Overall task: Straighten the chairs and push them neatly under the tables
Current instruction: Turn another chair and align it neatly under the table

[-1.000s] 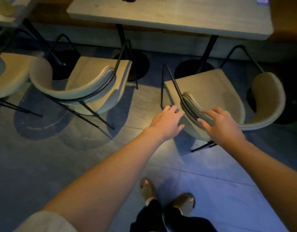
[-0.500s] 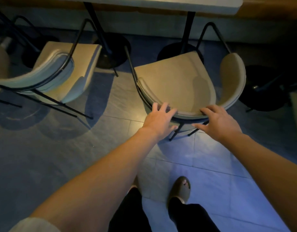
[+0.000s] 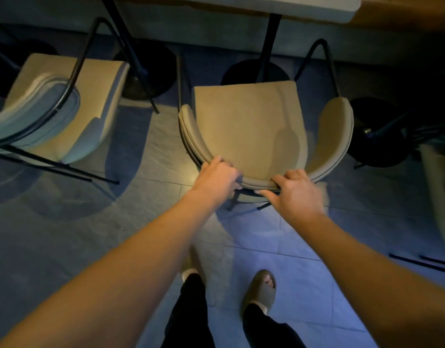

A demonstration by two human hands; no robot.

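1. Nearest the camera, two feet in grey slide sandals stand on a tiled floor, below dark trouser legs.
2. Two bare forearms reach forward. The left hand and the right hand each curl over the top edge of a curved backrest, fingers wrapped over it and thumbs behind; each hand's grip is closed on the chair.
3. That beige chair sits straight ahead, its seat facing the counter. It looks squared up, but almost all of the seat is clear of the counter edge.
4. To the left, a second beige chair stands turned at an angle, also out from under the counter.
5. At the far right edge, part of a third chair shows, too cropped to judge.
6. Farthest, the pale counter rests on two black posts with round bases.
7. Progress, as a judgement: early. The held chair needs pushing in; the angled one needs straightening and pushing.
8. Count: three chairs, one counter, two hands.
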